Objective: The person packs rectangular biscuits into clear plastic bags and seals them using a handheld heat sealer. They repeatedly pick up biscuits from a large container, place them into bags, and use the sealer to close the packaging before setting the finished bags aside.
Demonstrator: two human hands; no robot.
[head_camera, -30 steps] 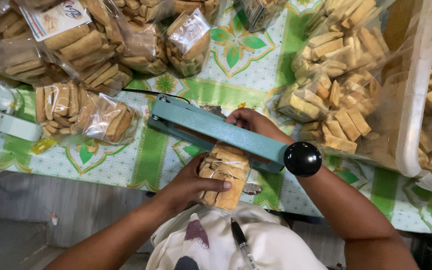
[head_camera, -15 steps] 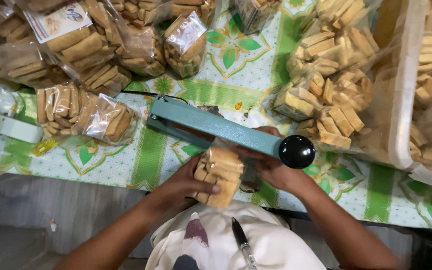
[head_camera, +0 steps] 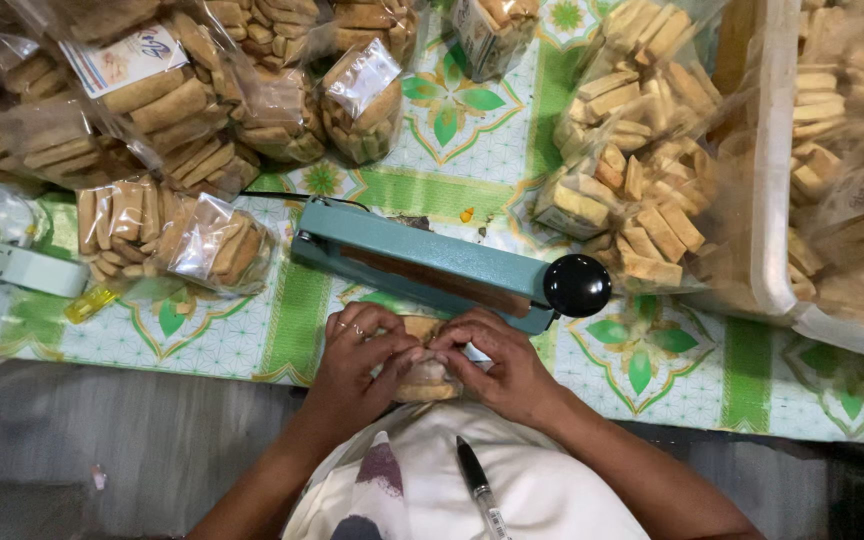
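Pinching a small bag of biscuits (head_camera: 422,378) between both hands, I hold it at the table's near edge, just in front of the teal heat sealer (head_camera: 422,268), which I take as my landmark. My left hand (head_camera: 357,355) curls its fingers onto the bag's left side; my right hand (head_camera: 500,362) closes on its right side, and the fingertips of both nearly meet over the top of the bag. Most of the bag is hidden under my fingers, so only a bit of tan biscuit shows. A pen (head_camera: 479,487) sits clipped on my shirt, nearer to me than the sealer.

Its long arm lies down, with the black round knob (head_camera: 576,285) at its right end, just beyond my right hand. It rests on a green-and-white patterned tablecloth (head_camera: 642,370). Left of the sealer lie two filled clear bags of biscuits (head_camera: 167,235), and farther left a tape dispenser (head_camera: 7,262). Beyond the sealer more filled bags (head_camera: 282,90) pile up. To its right, loose biscuits (head_camera: 642,190) heap in clear plastic against a white tub (head_camera: 774,180).
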